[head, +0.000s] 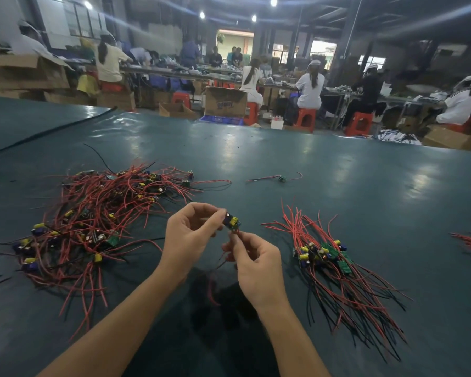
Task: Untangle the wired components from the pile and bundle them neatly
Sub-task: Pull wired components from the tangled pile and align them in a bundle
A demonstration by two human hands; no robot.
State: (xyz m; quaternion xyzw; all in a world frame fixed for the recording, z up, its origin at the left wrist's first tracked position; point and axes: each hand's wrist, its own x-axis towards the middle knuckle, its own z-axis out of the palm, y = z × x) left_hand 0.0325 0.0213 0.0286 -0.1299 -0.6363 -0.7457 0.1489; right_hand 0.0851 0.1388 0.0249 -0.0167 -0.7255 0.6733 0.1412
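Pinching a small board [233, 223] with left hand [186, 238], frame centre. Pinching its red wire [210, 293] with right hand [256, 265].

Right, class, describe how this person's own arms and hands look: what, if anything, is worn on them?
Nothing visible is worn. The left hand and right hand have no gloves or rings. The left forearm and right forearm are bare to the frame's edge: no sleeves, watch or bracelet.
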